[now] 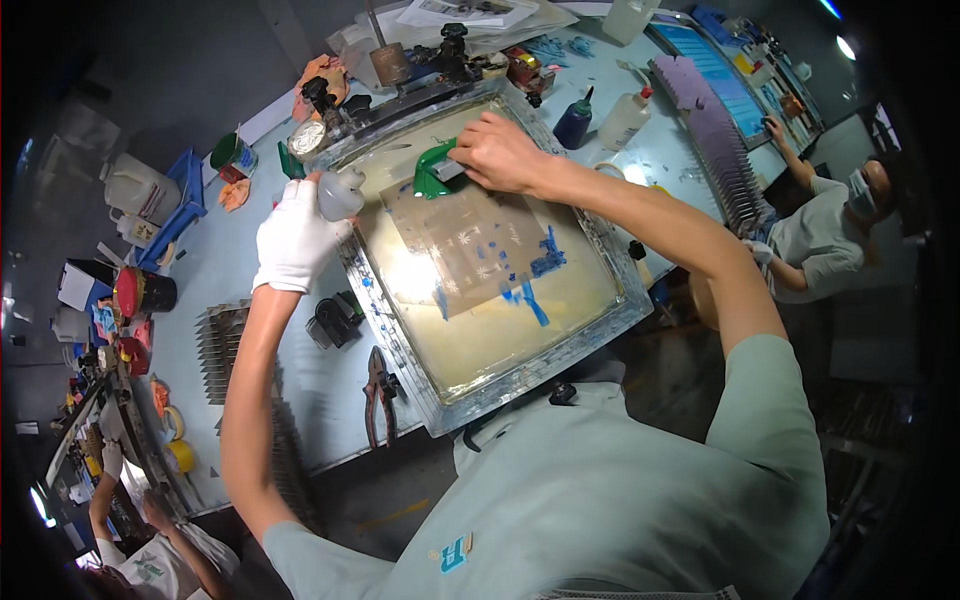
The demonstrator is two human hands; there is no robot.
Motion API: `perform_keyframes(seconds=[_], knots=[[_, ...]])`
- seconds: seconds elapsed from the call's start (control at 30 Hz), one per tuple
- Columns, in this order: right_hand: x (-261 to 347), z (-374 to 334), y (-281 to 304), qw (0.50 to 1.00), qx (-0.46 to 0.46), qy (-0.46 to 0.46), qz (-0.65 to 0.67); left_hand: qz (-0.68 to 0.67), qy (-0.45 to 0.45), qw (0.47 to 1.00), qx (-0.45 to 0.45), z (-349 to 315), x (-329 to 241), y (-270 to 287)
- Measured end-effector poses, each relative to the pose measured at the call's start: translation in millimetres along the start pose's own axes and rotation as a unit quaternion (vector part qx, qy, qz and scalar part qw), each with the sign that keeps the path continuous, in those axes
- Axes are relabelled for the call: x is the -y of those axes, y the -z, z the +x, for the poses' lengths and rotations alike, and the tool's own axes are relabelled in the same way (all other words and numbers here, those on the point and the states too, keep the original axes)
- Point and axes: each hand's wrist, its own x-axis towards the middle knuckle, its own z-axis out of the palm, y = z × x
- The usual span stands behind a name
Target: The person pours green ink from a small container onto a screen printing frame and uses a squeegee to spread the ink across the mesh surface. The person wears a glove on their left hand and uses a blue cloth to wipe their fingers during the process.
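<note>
Best keep the cloudy bottle, gripped in the gloved left hand at nine o'clock, off the screen; its yellowish face carries blue patches towards four. At eleven, best work the bright green tool, pinched by the right hand, lightly and evenly.

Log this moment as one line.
left grip: gloved, holding grey bottle | right grip: bare, holding green tool over framed screen | pliers: lying beside framed screen
</note>
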Motion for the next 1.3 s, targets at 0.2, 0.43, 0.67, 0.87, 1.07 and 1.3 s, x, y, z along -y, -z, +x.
perform_keyframes(seconds=[0.2, 0.43, 0.67, 0.87, 1.07, 1.3], knots=[[21, -21, -6, 0.998, -0.034, 0.041, 0.026, 0.060, -0.025, 0.998, -0.017, -1, -6, -4], [21, -19, -4, 0.993, -0.051, 0.089, 0.053, 0.082, -0.034, 0.996, -0.028, -2, -6, -6], [-38, -6, -2, 1.000, -0.028, 0.000, -0.006, 0.092, -0.090, 0.989, -0.071, 0, -3, -13], [1, 4, -14, 1.000, -0.011, -0.021, -0.010, 0.082, -0.084, 0.990, -0.074, 3, -6, -12], [4, -18, -6, 0.996, -0.048, 0.048, 0.056, 0.083, -0.085, 0.992, -0.042, 2, -6, -12], [-1, -26, 2, 0.998, -0.031, 0.041, 0.041, 0.085, -0.096, 0.991, -0.044, 2, -5, -14]])
